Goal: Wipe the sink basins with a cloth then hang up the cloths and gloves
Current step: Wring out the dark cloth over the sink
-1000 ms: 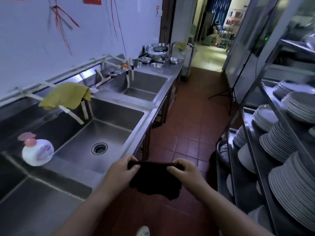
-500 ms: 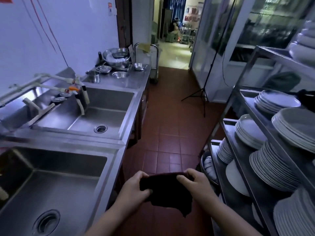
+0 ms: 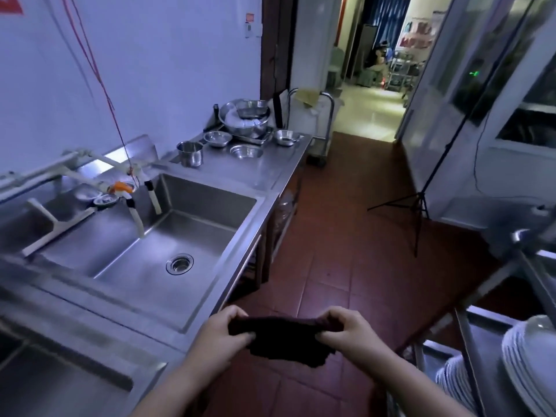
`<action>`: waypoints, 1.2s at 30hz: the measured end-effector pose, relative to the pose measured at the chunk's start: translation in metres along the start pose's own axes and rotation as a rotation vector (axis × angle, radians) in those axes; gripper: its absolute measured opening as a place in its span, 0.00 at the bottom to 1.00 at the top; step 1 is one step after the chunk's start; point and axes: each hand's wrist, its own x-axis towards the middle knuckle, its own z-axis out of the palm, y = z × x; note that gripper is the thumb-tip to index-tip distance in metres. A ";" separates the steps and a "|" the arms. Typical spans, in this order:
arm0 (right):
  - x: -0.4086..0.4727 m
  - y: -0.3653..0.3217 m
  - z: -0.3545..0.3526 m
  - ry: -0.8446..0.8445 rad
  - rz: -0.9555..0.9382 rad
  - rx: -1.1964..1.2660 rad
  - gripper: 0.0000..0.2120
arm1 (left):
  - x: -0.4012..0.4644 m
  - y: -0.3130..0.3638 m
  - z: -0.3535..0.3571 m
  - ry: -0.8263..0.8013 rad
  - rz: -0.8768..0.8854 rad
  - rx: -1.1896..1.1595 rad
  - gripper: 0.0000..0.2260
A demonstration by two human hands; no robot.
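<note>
A dark cloth [image 3: 284,338] is stretched between my two hands over the red tiled floor, just off the sink counter's front edge. My left hand [image 3: 222,334] pinches its left end and my right hand [image 3: 350,334] pinches its right end. To my left runs the steel sink unit. The far basin [image 3: 207,203] has a round drain [image 3: 180,263] and white taps [image 3: 137,216] over it. A corner of a nearer basin [image 3: 60,389] shows at the bottom left. No gloves are in view.
Steel bowls and a pot [image 3: 190,153] stand on the counter [image 3: 270,173] beyond the far basin. A rack with stacked white plates [image 3: 529,362] lines the right side. A tripod [image 3: 418,206] stands in the aisle. A cart [image 3: 323,124] sits by the doorway.
The view has moved forward along the sinks; the yellow cloth on the tap and the soap bottle have left the view. Both hands keep hold of the dark cloth.
</note>
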 end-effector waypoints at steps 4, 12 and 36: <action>0.081 -0.021 -0.022 -0.121 -0.019 -0.073 0.11 | 0.053 -0.004 0.002 0.096 -0.079 -0.019 0.12; 0.251 -0.070 -0.024 -0.195 -0.124 -0.105 0.09 | 0.192 -0.023 -0.022 0.287 -0.183 -0.135 0.08; 0.720 -0.194 0.013 -0.627 -0.129 -0.342 0.12 | 0.532 -0.077 -0.088 0.630 -0.564 -0.332 0.04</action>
